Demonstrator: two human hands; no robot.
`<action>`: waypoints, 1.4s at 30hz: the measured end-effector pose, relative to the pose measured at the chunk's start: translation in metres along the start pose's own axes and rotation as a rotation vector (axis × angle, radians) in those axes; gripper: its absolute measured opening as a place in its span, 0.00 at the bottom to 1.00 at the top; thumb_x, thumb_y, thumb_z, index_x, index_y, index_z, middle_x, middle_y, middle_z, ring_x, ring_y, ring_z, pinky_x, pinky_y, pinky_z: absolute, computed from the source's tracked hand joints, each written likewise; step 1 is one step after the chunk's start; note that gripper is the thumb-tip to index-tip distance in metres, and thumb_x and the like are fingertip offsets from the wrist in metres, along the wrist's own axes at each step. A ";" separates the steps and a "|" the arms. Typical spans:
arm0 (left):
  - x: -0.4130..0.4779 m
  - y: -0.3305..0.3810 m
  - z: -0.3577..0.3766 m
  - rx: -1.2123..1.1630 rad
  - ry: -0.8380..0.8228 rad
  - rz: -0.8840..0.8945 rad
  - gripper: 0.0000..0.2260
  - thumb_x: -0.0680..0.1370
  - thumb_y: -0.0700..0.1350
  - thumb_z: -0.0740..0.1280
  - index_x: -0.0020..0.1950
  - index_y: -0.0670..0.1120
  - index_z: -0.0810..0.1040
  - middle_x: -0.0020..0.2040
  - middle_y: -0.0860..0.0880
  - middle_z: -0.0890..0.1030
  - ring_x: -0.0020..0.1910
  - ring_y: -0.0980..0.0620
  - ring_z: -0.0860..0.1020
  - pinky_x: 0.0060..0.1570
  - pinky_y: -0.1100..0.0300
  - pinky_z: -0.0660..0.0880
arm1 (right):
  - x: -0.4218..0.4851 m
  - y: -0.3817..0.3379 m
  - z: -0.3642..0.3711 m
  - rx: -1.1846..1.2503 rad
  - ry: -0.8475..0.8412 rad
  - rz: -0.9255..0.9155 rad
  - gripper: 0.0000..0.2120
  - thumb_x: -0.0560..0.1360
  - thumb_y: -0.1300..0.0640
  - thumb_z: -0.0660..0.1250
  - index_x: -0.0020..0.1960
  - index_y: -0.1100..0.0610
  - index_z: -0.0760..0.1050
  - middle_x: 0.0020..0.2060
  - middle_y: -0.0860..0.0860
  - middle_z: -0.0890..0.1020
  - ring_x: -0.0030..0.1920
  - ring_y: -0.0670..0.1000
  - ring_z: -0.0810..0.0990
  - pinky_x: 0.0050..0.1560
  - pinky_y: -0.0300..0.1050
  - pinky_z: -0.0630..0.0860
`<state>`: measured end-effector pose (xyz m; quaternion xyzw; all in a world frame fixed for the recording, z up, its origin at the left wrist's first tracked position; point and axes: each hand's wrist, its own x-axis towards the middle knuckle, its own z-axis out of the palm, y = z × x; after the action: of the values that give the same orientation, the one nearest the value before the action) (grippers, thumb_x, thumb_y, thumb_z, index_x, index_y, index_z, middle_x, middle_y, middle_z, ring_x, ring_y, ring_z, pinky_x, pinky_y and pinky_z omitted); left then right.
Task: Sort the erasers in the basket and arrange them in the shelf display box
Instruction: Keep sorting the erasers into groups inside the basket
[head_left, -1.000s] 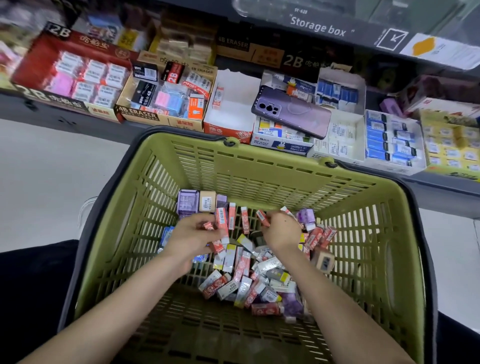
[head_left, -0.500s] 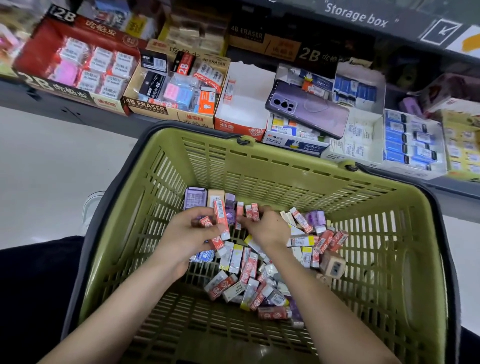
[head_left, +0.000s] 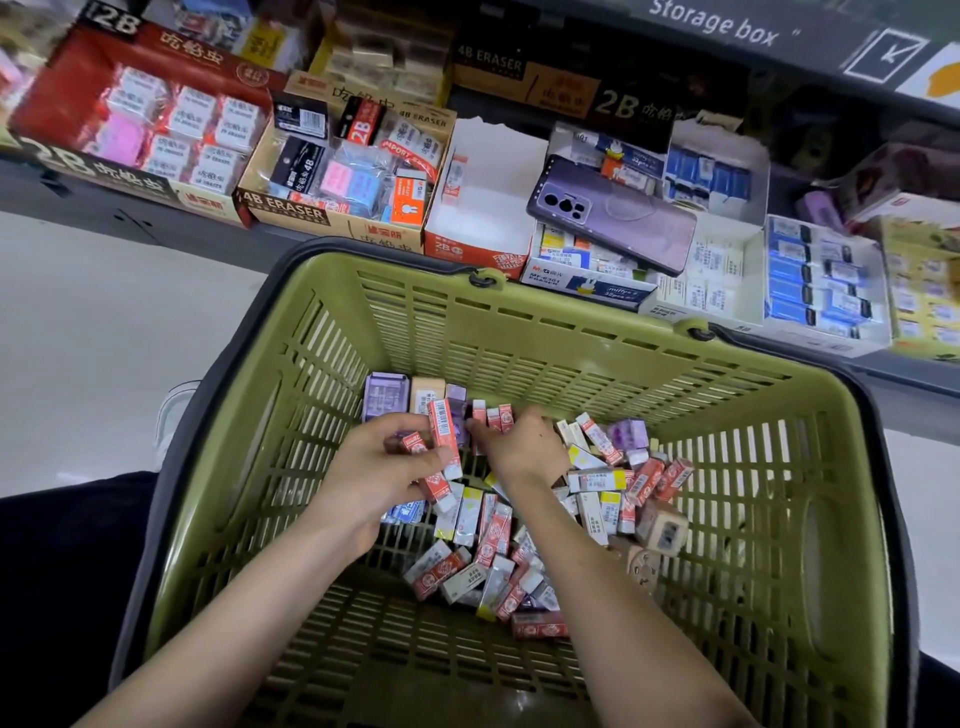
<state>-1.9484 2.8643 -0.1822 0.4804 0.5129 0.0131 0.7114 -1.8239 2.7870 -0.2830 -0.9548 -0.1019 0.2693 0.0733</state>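
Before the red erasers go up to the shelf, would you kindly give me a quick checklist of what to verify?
1. Left hand grips red erasers: ok.
2. Right hand has an eraser secured: cannot tell, fingers buried in the pile.
3. Orange-fronted display box has room: ok, only one eraser in it.
4. Phone clear of that box: ok, it lies on the neighbouring box.
5. Basket sorted: not ok, kinds still mixed.

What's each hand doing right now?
Left hand: closed on several red erasers.
Right hand: down in the eraser pile, grip cannot be told.
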 end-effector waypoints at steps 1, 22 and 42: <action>0.000 0.000 0.000 0.000 0.002 -0.002 0.09 0.71 0.33 0.71 0.49 0.44 0.79 0.47 0.38 0.79 0.42 0.46 0.80 0.35 0.60 0.81 | 0.001 0.001 0.000 0.002 0.004 0.011 0.27 0.69 0.33 0.66 0.49 0.57 0.69 0.38 0.51 0.78 0.36 0.53 0.76 0.29 0.40 0.63; 0.059 -0.015 0.058 0.429 -0.222 0.128 0.10 0.71 0.35 0.73 0.46 0.46 0.77 0.40 0.46 0.79 0.37 0.50 0.77 0.37 0.59 0.75 | -0.019 0.046 -0.060 0.898 -0.368 -0.121 0.05 0.74 0.61 0.69 0.40 0.56 0.80 0.30 0.46 0.78 0.31 0.43 0.74 0.32 0.34 0.71; 0.092 -0.051 0.085 0.742 0.136 0.412 0.17 0.75 0.33 0.66 0.64 0.40 0.73 0.56 0.43 0.80 0.56 0.44 0.78 0.55 0.54 0.74 | 0.003 0.092 -0.058 0.151 0.284 -0.143 0.07 0.76 0.54 0.66 0.49 0.54 0.82 0.40 0.52 0.84 0.39 0.55 0.82 0.30 0.40 0.68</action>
<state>-1.8667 2.8268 -0.2826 0.7942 0.4220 0.0014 0.4373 -1.7767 2.6935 -0.2534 -0.9654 -0.1379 0.1326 0.1774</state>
